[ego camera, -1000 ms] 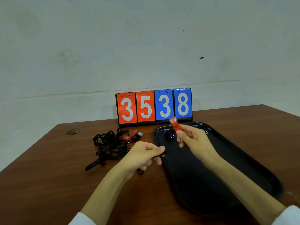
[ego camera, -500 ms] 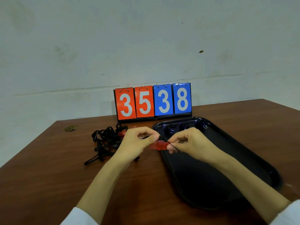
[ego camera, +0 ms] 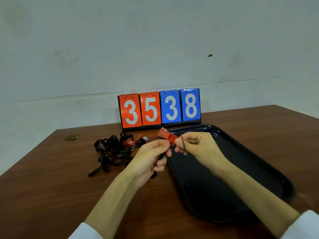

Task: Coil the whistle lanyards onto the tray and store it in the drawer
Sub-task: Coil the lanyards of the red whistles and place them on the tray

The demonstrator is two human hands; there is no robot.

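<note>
One black tray (ego camera: 259, 169) lies at the right of the bench (ego camera: 43, 187), and it holds only some things at its far rim, too small to tell. Over its left edge the right hand (ego camera: 198, 145) pinches one red whistle (ego camera: 168, 136), with a thin cord (ego camera: 183, 144) round one finger, and the left hand (ego camera: 148, 159), fingers curled, pinches the black lanyard (ego camera: 155, 175). Left of the tray is one tangled pile (ego camera: 110, 150) with two whistles showing, and behind stands one scoreboard (ego camera: 160, 109) with four cards.
</note>
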